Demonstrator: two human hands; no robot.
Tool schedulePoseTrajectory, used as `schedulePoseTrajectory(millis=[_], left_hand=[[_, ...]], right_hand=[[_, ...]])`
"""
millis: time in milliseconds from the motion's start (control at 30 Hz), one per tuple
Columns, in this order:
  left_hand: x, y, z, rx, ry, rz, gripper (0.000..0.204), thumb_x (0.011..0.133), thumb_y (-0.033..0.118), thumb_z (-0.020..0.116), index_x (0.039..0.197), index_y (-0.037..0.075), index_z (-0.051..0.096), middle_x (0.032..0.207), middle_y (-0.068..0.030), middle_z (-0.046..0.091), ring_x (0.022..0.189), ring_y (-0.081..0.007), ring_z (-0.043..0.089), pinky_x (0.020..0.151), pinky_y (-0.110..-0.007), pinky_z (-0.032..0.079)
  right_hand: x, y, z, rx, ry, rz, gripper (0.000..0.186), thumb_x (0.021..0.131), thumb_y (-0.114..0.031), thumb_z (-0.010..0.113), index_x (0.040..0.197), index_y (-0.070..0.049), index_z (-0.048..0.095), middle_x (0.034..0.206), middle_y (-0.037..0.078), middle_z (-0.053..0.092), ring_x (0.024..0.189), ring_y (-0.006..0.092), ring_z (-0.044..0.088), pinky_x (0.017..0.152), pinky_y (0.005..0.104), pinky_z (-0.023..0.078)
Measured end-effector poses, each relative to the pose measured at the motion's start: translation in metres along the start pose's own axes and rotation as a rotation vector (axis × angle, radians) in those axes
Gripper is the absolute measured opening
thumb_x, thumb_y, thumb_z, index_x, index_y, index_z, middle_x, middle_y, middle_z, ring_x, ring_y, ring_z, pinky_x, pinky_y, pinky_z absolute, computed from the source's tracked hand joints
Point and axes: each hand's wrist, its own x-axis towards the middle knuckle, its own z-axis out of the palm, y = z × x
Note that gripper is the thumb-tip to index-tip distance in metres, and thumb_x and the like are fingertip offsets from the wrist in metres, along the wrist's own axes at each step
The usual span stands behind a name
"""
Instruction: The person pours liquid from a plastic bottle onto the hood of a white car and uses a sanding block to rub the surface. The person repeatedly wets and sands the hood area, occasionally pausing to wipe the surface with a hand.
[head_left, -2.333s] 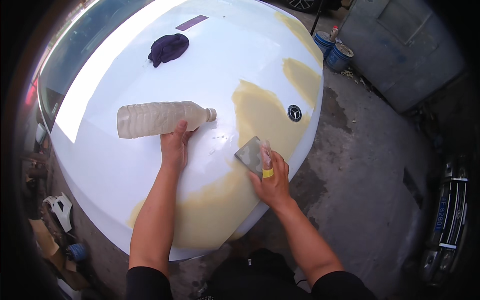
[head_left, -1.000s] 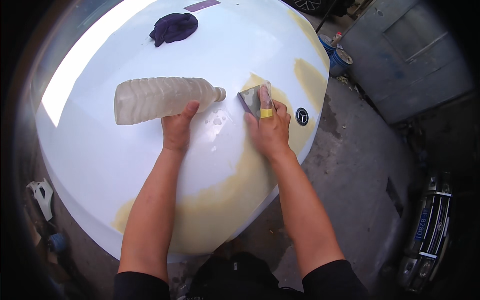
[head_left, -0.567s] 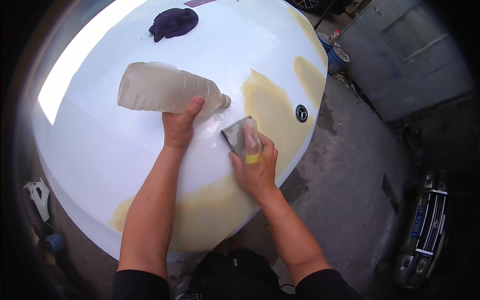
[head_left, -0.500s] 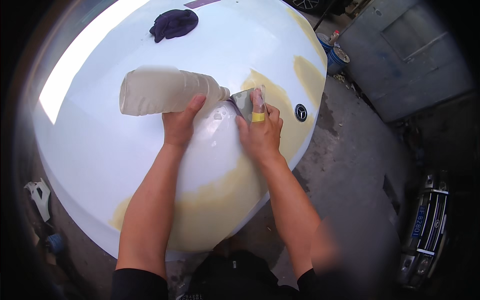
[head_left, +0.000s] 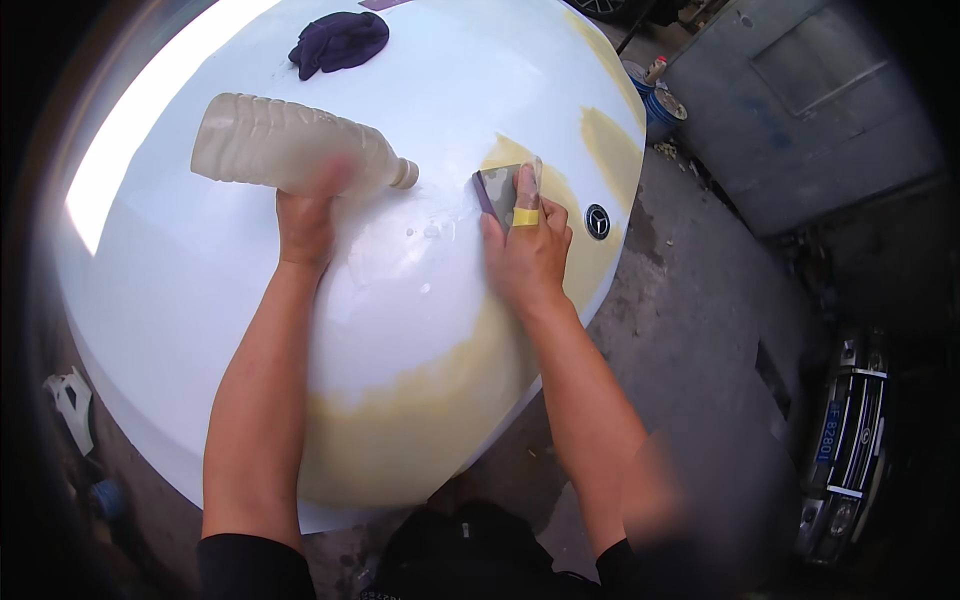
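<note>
My left hand [head_left: 303,228] is closed around a cloudy plastic bottle [head_left: 258,140], tilted with its neck toward the right, above a white car hood [head_left: 190,330]. Held in my right hand [head_left: 530,258] is a grey sanding block [head_left: 502,185] with a dark purple edge, resting on the hood. One finger of that hand has clear wrapping and yellow tape [head_left: 525,217]. Water drops [head_left: 430,232] lie on the paint between the hands. Pale yellow patches [head_left: 400,440] show on the hood's near side and around the block.
A dark purple cloth [head_left: 340,43] lies on the hood's far part. A round emblem [head_left: 597,222] sits near the right edge. Beyond that edge are blue buckets [head_left: 663,105], a grey metal panel [head_left: 790,110] and a car's front grille [head_left: 850,440]. A white part [head_left: 72,408] lies at left.
My left hand has drawn the bottle left and away from the block, leaving a gap between them. My right hand with the sanding block has shifted only slightly.
</note>
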Motion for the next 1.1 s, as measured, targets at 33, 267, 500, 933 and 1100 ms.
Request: schedulePoseTrajectory(millis=[33, 267, 500, 933, 1100], left_hand=[[0.002, 0.002, 0.000, 0.003, -0.007, 0.005, 0.066, 0.087, 0.040, 0.073, 0.134, 0.004, 0.045, 0.127, -0.0077, 0.052, 0.119, -0.0203, 0.049, 0.107, -0.036, 0.038], [-0.001, 0.013, 0.002, 0.114, 0.085, 0.111, 0.055, 0.086, 0.041, 0.073, 0.121, 0.001, 0.060, 0.116, -0.0096, 0.062, 0.108, -0.0213, 0.056, 0.097, -0.035, 0.043], [0.002, 0.010, 0.011, 0.088, 0.066, 0.091, 0.060, 0.085, 0.044, 0.075, 0.122, 0.000, 0.059, 0.118, -0.0105, 0.062, 0.109, -0.0219, 0.057, 0.098, -0.034, 0.043], [0.000, 0.011, 0.007, 0.125, 0.060, 0.099, 0.058, 0.086, 0.043, 0.074, 0.122, 0.000, 0.060, 0.117, -0.0100, 0.063, 0.109, -0.0212, 0.057, 0.098, -0.034, 0.043], [0.003, 0.011, 0.013, 0.123, 0.054, 0.077, 0.057, 0.087, 0.043, 0.073, 0.122, 0.000, 0.060, 0.117, -0.0101, 0.063, 0.109, -0.0212, 0.057, 0.099, -0.034, 0.043]], right_hand=[[0.024, 0.000, 0.000, -0.025, -0.009, 0.057, 0.080, 0.085, -0.014, 0.070, 0.152, -0.008, 0.026, 0.140, 0.012, 0.053, 0.121, 0.0349, 0.045, 0.104, 0.0459, 0.034], [-0.144, -0.026, -0.012, 0.100, -0.024, -0.123, 0.078, 0.078, -0.017, 0.077, 0.147, -0.008, 0.040, 0.143, 0.012, 0.051, 0.123, 0.0409, 0.046, 0.099, 0.0518, 0.036], [-0.017, 0.004, -0.001, -0.032, 0.019, -0.009, 0.079, 0.084, -0.015, 0.071, 0.151, -0.007, 0.030, 0.141, 0.015, 0.053, 0.121, 0.0376, 0.047, 0.102, 0.0467, 0.035], [-0.112, -0.007, -0.013, 0.002, 0.013, -0.140, 0.081, 0.079, -0.017, 0.075, 0.149, -0.008, 0.036, 0.138, 0.013, 0.055, 0.120, 0.0413, 0.047, 0.097, 0.0511, 0.038], [-0.001, 0.005, -0.008, -0.052, -0.041, -0.009, 0.080, 0.085, -0.014, 0.070, 0.152, -0.007, 0.027, 0.140, 0.013, 0.053, 0.123, 0.0374, 0.045, 0.103, 0.0473, 0.034]])
